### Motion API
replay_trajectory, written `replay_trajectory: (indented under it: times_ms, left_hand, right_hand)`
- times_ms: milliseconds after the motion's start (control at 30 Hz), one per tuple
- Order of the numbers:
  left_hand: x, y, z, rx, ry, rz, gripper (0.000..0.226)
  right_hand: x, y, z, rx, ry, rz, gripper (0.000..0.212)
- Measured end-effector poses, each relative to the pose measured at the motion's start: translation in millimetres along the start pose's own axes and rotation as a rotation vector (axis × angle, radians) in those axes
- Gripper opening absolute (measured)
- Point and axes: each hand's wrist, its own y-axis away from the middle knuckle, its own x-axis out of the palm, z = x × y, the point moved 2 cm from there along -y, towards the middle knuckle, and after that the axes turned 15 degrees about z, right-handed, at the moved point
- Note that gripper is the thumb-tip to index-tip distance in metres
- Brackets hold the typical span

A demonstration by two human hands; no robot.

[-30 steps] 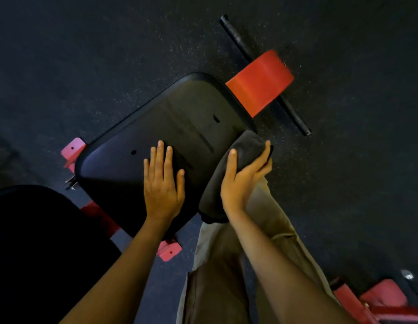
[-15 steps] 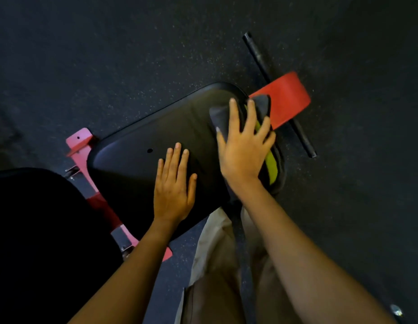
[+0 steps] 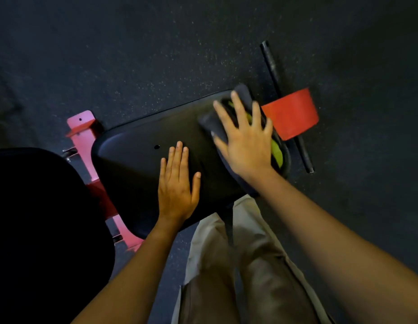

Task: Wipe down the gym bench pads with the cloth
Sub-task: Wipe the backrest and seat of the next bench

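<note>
– Shapes from the left, please: what sits at the edge?

– One large black rounded mass (image 3: 39, 218) fills the lower left corner, too dark to identify. Just right of it, a pink-red metal frame (image 3: 82, 129) runs under the left end of the wide black padded bench pad (image 3: 137, 160).

– And the hands?

– The left hand (image 3: 177, 185) lies flat on the middle of the pad, near its front edge. Its four fingers are straight and close together, the thumb angled out to the right, and it holds nothing.

– Where is the wiping cloth?

– The dark grey cloth with a yellow-green inner fold (image 3: 209, 123) is on the right end of the same pad. The right hand (image 3: 245, 148) presses on top of it, palm down with fingers fanned wide, and looks slightly blurred. The green part shows between the fingers and past the thumb side.

– Beyond that?

– A red cylindrical foam roller (image 3: 290, 113) sits just off the pad's right end, mounted on a thin black bar (image 3: 271, 64) that crosses it. Dark speckled rubber flooring (image 3: 156, 54) lies under everything, and khaki trouser legs (image 3: 226, 265) show at the bottom between the forearms.
</note>
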Motion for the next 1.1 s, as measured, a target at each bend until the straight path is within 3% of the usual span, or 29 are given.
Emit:
replay_trajectory:
  times_ms: [133, 267, 367, 433, 600, 700, 800, 933, 1000, 1100]
  left_hand:
    - [1.1, -3.1, -4.5, -0.099, 0.0, -0.07, 0.056]
    - [4.8, -7.9, -10.3, -0.17, 0.021, -0.077, 0.056]
    - [8.5, -6.6, -10.7, -0.176, 0.0, -0.071, 0.056]
    - [8.8, -7.6, -9.9, -0.186, -0.011, -0.072, 0.056]
    - [8.3, -6.2, -11.7, -0.192, -0.002, -0.06, 0.056]
    - [7.5, -5.8, -12.3, -0.204, -0.006, -0.063, 0.057]
    - [7.6, -6.8, -10.7, -0.193, -0.02, -0.063, 0.056]
    - [8.9, -5.5, -10.9, -0.177, -0.001, -0.074, 0.056]
    - [8.6, -5.2, -12.0, -0.186, 0.002, -0.078, 0.056]
    - [8.3, -4.7, -11.3, -0.194, 0.003, -0.066, 0.056]
  right_hand:
    - [-20.7, -42.2, 14.9, -0.022, 0.006, 0.044, 0.065]
    - [14.2, 37.5, -11.3, -0.344, 0.146, -0.018, 0.07]
    - [28.5, 77.0, -45.8, -0.483, 0.187, -0.073, 0.057]
    - [19.5, 54.6, -48.3, -0.414, 0.138, -0.073, 0.056]
    - [-26.2, -44.2, 8.9, -0.025, -0.058, 0.009, 0.063]
    - [-33.2, -60.3, 23.7, -0.156, 0.035, 0.078, 0.065]
    - [-11.0, -7.9, 0.4, -0.413, 0.154, 0.073, 0.068]
    - [8.4, 52.3, -49.2, -0.535, 0.232, 0.055, 0.065]
    - [2.2, 35.4, -46.5, -0.526, 0.219, 0.071, 0.062]
    - [-19.6, -19.9, -3.4, -0.311, 0.092, 0.057, 0.064]
